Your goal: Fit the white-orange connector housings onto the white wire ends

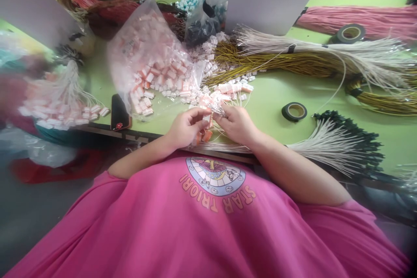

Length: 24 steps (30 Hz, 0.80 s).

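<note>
I see both bare hands close together at the table's near edge. The left hand [185,130] has its fingers curled on small orange plugs [206,135], hard-edged and blocky; I can't make out how many. The right hand [240,126] pinches a spray of thin white wires [215,107], their tips silvery, just beside the left fingertips. Beyond them I see a crinkled, cloudy plastic bag [143,41] spilling pale boxy connectors [159,76] onto the smooth green table [270,97]. To the right lie a ring-shaped tape roll [294,112], sleek yellow-brown cables [293,64] and a fanned bundle with black ends [361,143].
</note>
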Tool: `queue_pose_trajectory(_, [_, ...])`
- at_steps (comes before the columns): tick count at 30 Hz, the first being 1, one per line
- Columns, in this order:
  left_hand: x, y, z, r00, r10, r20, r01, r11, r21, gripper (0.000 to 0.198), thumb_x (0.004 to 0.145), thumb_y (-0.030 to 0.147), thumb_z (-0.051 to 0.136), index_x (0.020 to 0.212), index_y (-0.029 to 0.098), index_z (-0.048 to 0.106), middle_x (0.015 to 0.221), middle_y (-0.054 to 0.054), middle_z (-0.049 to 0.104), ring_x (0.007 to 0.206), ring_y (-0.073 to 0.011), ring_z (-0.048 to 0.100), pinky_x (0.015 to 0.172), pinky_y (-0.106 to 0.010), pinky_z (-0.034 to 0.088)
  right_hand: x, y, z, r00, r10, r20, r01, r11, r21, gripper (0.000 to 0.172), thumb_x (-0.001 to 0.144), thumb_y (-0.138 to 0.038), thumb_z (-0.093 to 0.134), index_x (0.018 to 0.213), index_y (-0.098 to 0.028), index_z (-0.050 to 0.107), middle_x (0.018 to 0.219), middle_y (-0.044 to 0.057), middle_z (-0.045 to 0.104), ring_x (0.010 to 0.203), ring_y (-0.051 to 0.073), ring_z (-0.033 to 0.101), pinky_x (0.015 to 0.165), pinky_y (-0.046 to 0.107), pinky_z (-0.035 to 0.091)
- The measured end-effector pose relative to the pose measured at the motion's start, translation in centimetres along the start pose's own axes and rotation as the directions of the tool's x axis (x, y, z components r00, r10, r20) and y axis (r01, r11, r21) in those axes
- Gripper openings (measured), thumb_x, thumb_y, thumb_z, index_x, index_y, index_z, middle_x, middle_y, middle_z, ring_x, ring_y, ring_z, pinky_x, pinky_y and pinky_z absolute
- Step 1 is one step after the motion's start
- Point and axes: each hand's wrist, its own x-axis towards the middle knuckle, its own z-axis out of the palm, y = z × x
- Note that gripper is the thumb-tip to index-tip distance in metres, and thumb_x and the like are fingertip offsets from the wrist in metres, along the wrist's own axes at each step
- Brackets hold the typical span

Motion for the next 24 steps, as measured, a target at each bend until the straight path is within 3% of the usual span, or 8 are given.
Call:
queue_pose_trajectory(8, [0.23, -0.03, -0.18, 0.996, 0.030, -0.079, -0.027, 0.999, 0.044, 0.022, 0.078, 0.022, 0.067, 0.099, 0.015, 0.066, 0.092, -0.005, 0.070, 0.078, -0.0140, 0.064, 0.072, -0.027, 0.053, -0.03, -0.38, -0.52, 0.996, 0.090, -0.009, -0.086, 0.974, 0.208, 0.025, 0.074, -0.028, 0.055, 0.056, -0.019, 0.040, 0.054, -0.005, 0.036, 0.053, 0.008, 0.034, 0.051, 0.025, 0.026])
queue_pose_trajectory(15, [-0.04, 0.45, -0.28, 0.999, -0.013, -0.052, 0.017, 0.998, 0.068, 0.022, 0.078, 0.023, 0.067, 0.099, 0.016, 0.067, 0.087, -0.003, 0.071, 0.067, -0.0115, 0.064, 0.064, -0.025, 0.054, 0.02, 0.07, -0.22, 0.998, 0.013, -0.062, 0.002, 0.973, 0.230, 0.021, 0.071, -0.022, 0.054, 0.055, -0.018, 0.040, 0.055, -0.005, 0.037, 0.055, 0.007, 0.035, 0.052, 0.024, 0.028])
queue_pose_trajectory(24, [0.01, -0.29, 0.30, 0.989, 0.142, -0.043, -0.127, 0.959, 0.254, 0.017, 0.079, 0.025, 0.065, 0.093, 0.017, 0.069, 0.091, -0.006, 0.069, 0.079, -0.0167, 0.067, 0.072, -0.030, 0.057, 0.18, 0.33, -0.01, 0.999, 0.007, 0.039, -0.018, 0.958, 0.288, 0.016, 0.076, -0.025, 0.055, 0.066, -0.014, 0.060, 0.063, -0.001, 0.053, 0.062, 0.011, 0.048, 0.060, 0.026, 0.037])
